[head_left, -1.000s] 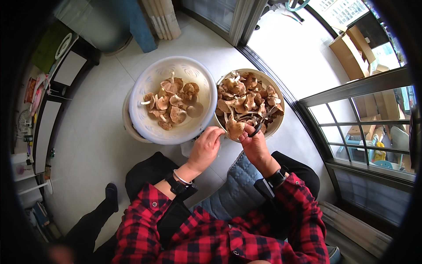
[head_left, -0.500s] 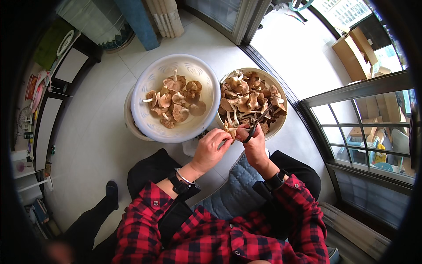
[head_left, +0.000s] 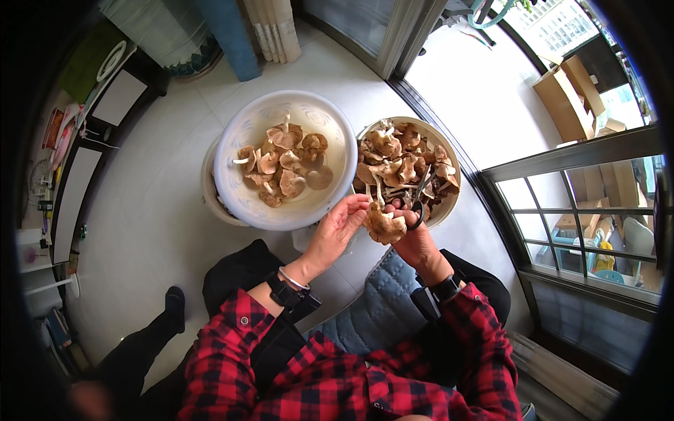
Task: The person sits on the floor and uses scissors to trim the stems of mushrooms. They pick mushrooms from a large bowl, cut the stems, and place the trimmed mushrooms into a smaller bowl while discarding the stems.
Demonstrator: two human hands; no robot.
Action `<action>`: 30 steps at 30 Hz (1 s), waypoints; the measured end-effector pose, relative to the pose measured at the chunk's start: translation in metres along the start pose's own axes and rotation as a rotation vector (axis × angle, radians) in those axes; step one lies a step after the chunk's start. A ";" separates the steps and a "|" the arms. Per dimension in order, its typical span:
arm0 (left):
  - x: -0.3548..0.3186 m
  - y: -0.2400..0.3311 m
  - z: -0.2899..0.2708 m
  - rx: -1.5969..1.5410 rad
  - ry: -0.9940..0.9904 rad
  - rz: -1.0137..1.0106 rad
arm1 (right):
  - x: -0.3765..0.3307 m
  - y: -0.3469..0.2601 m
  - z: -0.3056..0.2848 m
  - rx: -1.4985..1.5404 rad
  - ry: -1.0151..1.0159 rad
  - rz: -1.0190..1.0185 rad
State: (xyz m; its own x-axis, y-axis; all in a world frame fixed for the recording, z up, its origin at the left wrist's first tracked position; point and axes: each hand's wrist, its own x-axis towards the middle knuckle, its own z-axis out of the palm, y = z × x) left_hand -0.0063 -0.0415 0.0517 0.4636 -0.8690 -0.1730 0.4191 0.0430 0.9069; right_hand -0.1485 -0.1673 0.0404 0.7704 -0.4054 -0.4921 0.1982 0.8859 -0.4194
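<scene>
Here, trimming a mushroom [head_left: 384, 226] over the bowls.
Left hand [head_left: 342, 228] pinches it; right hand [head_left: 414, 235] grips scissors [head_left: 420, 200], which must next close squarely on the stem.

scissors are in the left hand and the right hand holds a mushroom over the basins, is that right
Not quite: the sides are swapped. The head view shows the scissors in the right hand, while the left hand holds the mushroom, just in front of the two basins.
</scene>
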 end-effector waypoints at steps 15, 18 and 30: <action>-0.003 0.016 -0.016 0.231 -0.020 -0.009 | 0.001 -0.001 0.003 -0.149 0.013 0.055; 0.000 0.015 -0.017 0.321 -0.065 0.046 | 0.001 -0.002 0.000 -0.188 -0.009 0.049; 0.002 0.012 -0.023 0.459 0.112 0.044 | 0.004 0.001 0.006 -0.337 -0.040 -0.065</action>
State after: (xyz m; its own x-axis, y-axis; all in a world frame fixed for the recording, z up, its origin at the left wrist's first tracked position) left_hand 0.0175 -0.0310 0.0533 0.5651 -0.8117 -0.1478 0.0205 -0.1653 0.9860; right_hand -0.1418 -0.1665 0.0425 0.7872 -0.4437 -0.4284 0.0418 0.7314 -0.6806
